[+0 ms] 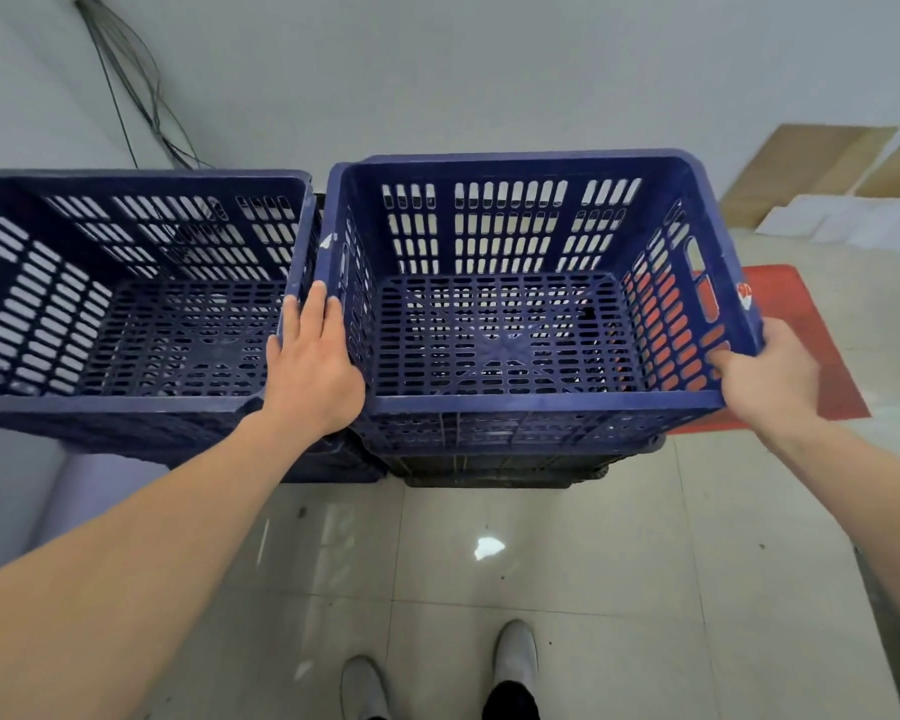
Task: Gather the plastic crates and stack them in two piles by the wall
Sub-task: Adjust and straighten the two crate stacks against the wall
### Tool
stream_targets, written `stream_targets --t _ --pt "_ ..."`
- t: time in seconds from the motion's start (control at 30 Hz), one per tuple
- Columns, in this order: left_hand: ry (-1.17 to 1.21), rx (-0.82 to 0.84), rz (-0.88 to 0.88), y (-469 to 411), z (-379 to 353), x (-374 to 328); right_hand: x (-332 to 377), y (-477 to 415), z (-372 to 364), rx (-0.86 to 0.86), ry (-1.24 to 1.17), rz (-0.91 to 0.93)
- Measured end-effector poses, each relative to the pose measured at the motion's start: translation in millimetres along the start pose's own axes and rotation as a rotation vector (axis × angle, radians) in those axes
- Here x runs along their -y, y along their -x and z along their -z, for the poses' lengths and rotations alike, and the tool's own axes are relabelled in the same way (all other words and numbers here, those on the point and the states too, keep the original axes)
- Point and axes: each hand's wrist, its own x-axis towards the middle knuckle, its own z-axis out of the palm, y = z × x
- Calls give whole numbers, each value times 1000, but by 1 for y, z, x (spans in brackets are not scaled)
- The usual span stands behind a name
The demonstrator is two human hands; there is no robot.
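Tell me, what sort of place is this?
Probably a storeroom or a workplace back room: blue plastic crates stacked in two piles by a bare wall, loose cables running down that wall, and boards leaning against it on a tiled floor.

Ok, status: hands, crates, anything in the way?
Left hand flat on left rim of right-hand dark blue slotted plastic crate; right hand grips its right rim. Crate tops right pile, beside left pile. Nothing blocking.
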Motion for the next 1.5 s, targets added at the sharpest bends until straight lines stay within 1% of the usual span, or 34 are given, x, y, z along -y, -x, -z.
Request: stream_targets --t 0.17,0.4,0.73,0.8,0.87,0.9,0.93,1.0,1.07,1.1,1.17,1.27,1.37,1.43,1.5 --pt "57 -24 8 3 -1 0 0 1 0 -3 26 7" --pt "78 -27 6 3 -3 2 0 1 2 25 57 15" --pt "126 -47 -48 -2 -8 8 2 -1 0 -6 166 10" --pt "182 -76 -50 -2 -8 7 5 -1 1 13 197 8" --pt "319 -143 14 -3 -5 12 6 -1 3 30 288 30" --pt "403 -174 81 -5 -3 19 6 -2 3 14 360 62" --pt "493 -171 164 -9 -2 28 6 -3 3 -19 434 105" --pt "668 -62 298 -20 3 47 12 3 0 -83 532 264" --pt "718 39 309 -23 5 60 31 19 -11 -65 505 499" --pt "687 83 287 -23 6 63 41 31 -22 -10 464 610" --pt "606 172 246 -21 10 64 64 61 -49 174 416 768" --pt "554 267 279 -22 15 65 103 105 -91 436 476 904" --pt "487 285 266 -14 16 68 136 130 -116 536 613 983" --pt "463 291 256 -6 13 67 144 134 -124 579 707 1024" --pt "466 301 251 0 11 68 146 135 -125 610 754 1040"
